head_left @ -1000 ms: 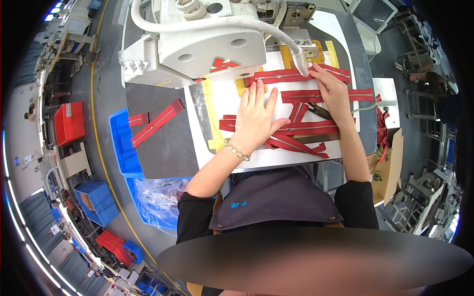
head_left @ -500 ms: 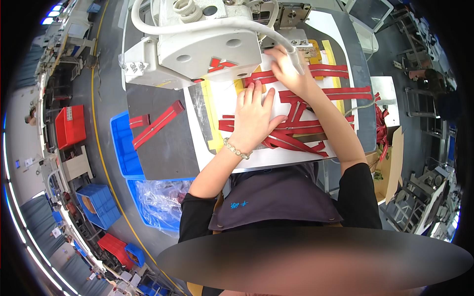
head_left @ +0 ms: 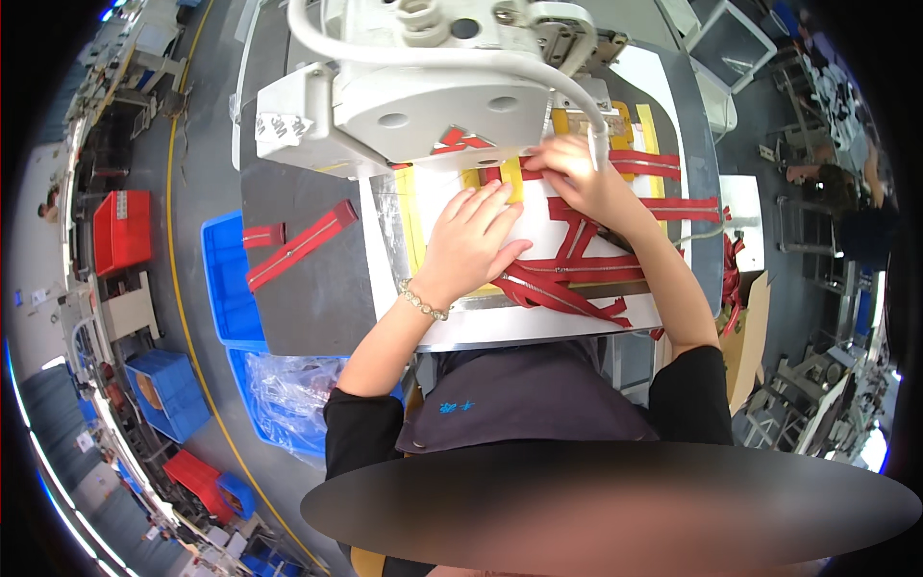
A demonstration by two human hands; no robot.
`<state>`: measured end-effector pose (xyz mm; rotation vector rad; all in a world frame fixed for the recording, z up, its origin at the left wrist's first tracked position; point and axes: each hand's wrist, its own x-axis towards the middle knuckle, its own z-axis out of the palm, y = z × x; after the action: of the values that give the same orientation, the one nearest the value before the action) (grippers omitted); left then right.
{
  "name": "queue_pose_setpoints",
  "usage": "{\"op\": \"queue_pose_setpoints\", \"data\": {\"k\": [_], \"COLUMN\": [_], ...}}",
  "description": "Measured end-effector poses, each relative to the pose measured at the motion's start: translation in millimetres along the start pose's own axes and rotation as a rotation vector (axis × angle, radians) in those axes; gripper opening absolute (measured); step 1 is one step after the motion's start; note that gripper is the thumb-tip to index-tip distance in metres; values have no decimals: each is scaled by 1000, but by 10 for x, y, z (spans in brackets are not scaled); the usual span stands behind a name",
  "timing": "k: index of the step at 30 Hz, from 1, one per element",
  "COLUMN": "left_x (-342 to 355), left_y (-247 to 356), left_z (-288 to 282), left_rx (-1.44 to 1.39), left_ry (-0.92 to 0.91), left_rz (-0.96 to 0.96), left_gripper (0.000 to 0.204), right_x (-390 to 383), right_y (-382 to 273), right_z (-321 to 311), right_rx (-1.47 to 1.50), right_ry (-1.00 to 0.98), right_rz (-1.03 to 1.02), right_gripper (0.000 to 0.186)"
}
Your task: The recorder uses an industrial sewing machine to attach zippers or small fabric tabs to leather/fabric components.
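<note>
My left hand lies open over the white board, fingertips at a yellow template strip below the white sewing machine head. My right hand is curled just right of it, fingertips closed at the upper red zipper; what they pinch is hidden. Several more red zippers lie crossed on the board under and beside my hands. Two short red zipper pieces rest apart on the dark tabletop at the left.
Blue trays sit left of the table, one holding clear plastic. A cardboard box with red zippers stands at right. Red crates and a blue crate line the aisle. A person is at the far right.
My right hand has moved left from the right part of the upper zipper toward the machine head and curled its fingers. My left hand has shifted slightly down and left in the picture.
</note>
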<state>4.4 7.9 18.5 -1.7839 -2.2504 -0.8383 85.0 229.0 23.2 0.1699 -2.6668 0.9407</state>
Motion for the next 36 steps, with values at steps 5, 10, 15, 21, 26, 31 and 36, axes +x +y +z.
{"op": "queue_pose_setpoints", "data": {"k": [5,10,15,21,26,31,36], "left_x": [30,-65,-65,-71,-24,-29,-69], "left_y": [40,59,94,86,81,76,98], "left_z": [95,186,189,179,163,170,159], "left_rx": [-61,-69,-88,-106,-121,-114,-118], "left_ry": [-75,-90,-107,-108,-108,-104,-80], "left_rz": [22,-4,-18,-10,-9,-29,-56], "left_gripper": [48,53,54,54,54,53,52], "right_x": [-235,-240,-323,-309,-257,-234,-162], "right_y": [37,-14,44,-36,113,129,16], "right_z": [-85,-42,-8,-28,-76,-113,-133], "right_rx": [-125,-85,-90,60,-20,26,-23], "right_ry": [-147,-169,-169,-105,-63,-78,-136], "right_rz": [83,151,207,447,3,37,80], "right_gripper": [36,39,41,45,33,28,31]}}
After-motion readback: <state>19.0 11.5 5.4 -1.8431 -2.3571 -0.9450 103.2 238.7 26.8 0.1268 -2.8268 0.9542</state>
